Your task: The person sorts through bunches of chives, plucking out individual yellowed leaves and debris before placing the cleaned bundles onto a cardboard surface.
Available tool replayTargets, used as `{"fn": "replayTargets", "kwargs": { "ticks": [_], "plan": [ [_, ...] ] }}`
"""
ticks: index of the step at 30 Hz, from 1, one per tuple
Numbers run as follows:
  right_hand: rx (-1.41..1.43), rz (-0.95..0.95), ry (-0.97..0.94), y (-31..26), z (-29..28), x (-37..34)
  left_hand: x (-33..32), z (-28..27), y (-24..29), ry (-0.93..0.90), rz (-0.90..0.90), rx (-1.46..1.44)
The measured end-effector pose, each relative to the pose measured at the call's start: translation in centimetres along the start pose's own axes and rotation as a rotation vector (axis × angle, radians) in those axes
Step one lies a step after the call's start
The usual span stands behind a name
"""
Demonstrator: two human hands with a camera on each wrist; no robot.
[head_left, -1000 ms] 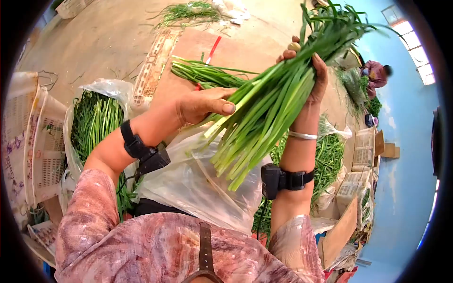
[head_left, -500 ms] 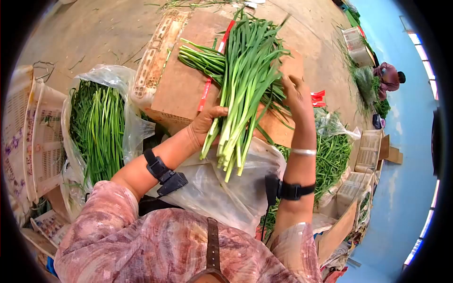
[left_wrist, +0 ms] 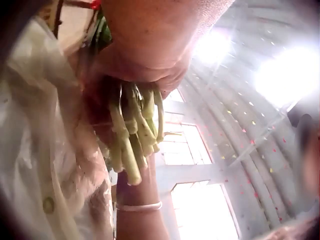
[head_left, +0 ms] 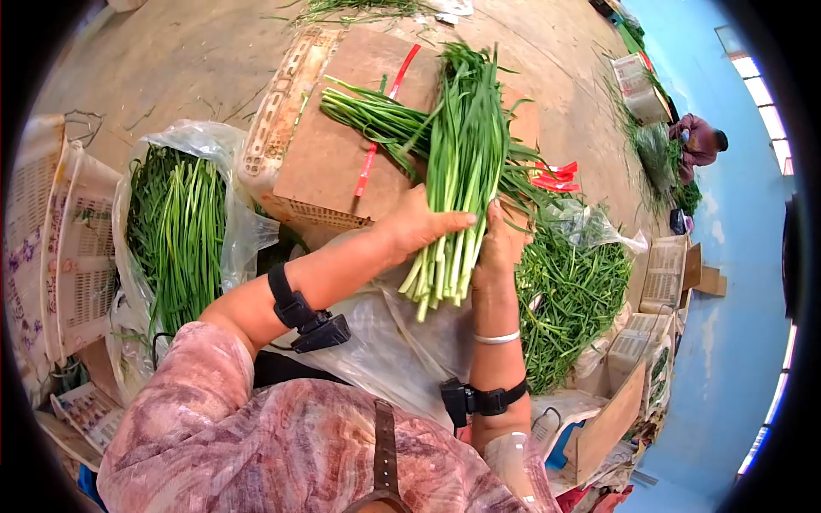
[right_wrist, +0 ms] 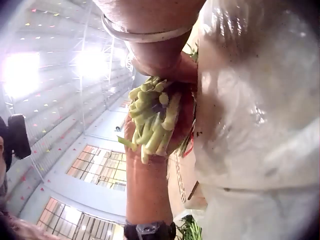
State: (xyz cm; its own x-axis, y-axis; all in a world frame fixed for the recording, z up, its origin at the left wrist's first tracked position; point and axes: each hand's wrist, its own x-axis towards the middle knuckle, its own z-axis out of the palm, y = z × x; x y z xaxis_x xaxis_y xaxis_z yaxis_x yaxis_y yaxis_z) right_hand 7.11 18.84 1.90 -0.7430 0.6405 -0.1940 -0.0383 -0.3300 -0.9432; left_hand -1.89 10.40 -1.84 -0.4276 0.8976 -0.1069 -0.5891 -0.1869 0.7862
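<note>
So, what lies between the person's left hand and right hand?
The pale lower stalks of the green bunch lie between the left hand and the right hand. The head view shows this.

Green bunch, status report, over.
Left hand gripping green bunch near stem ends. Right hand against its side, grip unclear. Second bunch crosswise beneath, on cardboard.

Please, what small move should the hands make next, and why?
I would perhaps level the stem ends by gently pushing them with the right hand, while the left hand keeps the green bunch together. Both hands are already at its lower part, and the pale ends stick out unevenly below them.
</note>
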Motion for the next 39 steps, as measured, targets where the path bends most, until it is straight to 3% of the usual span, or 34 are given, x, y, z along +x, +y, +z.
{"fn": "replayTargets", "kwargs": {
  "ticks": [1, 5, 8, 14, 17, 18, 20, 21, 22, 24, 26, 28, 29, 32, 36, 38, 39],
  "plan": [
    [0.261, 0.185, 0.07, 1.8, -0.5, 0.9, -0.2, -0.1, 0.0, 0.009, -0.118, -0.175],
    [0.023, 0.213, 0.008, 3.7, -1.5, 1.1, 0.2, -0.7, -2.9, -0.022, -0.042, -0.449],
    [0.121, 0.215, -0.12, 2.2, -0.9, 0.9, 0.4, -0.8, -2.0, -0.011, -0.102, -0.349],
    [-0.048, 0.304, -0.154, 1.1, -1.1, 1.3, 1.1, -0.3, -2.7, 0.077, -0.144, -0.266],
    [-0.692, -0.188, -0.331, -0.7, -0.8, 1.4, 1.4, -0.1, -3.0, 0.158, -0.14, -0.187],
    [-0.697, -0.186, -0.338, -0.8, -1.3, 1.9, 1.4, -0.1, -3.0, 0.162, -0.135, -0.193],
    [-1.147, -0.462, -0.346, -0.4, -3.3, 3.1, 1.2, -0.2, -3.1, 0.168, -0.081, -0.12],
    [-1.091, 0.193, -0.323, -0.4, -5.2, 3.5, 1.0, -0.1, -3.0, 0.181, -0.059, -0.101],
    [-1.096, 0.194, -0.327, -2.0, -4.1, 3.8, 1.1, 0.0, -2.9, 0.184, -0.055, -0.106],
    [-1.857, -0.212, -0.106, -5.3, -1.2, 5.0, 1.1, 0.0, -3.0, 0.216, -0.044, 0.037],
    [-1.62, -0.435, -0.195, -5.5, 1.9, 6.7, 1.0, 0.0, -3.4, 0.251, -0.028, 0.058],
    [-1.823, -0.627, -0.351, -4.2, 5.8, 8.3, 1.1, 0.1, -3.7, 0.319, 0.007, 0.096],
    [-1.964, -0.556, -0.369, -3.0, 7.5, 9.6, 0.7, 0.6, -2.4, 0.372, 0.008, 0.259],
    [-2.208, -0.429, -0.442, 1.1, 8.3, 13.5, 1.9, -0.1, -5.1, 0.422, -0.064, 0.289],
    [-2.141, -0.526, -0.39, -0.9, 9.5, 15.3, 2.0, -0.5, -6.1, 0.424, -0.051, 0.323],
    [-1.992, -0.737, -0.157, -4.1, 8.9, 16.3, 1.2, 0.2, -3.3, 0.414, -0.096, 0.336],
    [-1.539, -0.796, -0.122, -6.0, 7.2, 17.1, 0.9, 0.3, -2.5, 0.32, -0.049, 0.253]
  ]
}}
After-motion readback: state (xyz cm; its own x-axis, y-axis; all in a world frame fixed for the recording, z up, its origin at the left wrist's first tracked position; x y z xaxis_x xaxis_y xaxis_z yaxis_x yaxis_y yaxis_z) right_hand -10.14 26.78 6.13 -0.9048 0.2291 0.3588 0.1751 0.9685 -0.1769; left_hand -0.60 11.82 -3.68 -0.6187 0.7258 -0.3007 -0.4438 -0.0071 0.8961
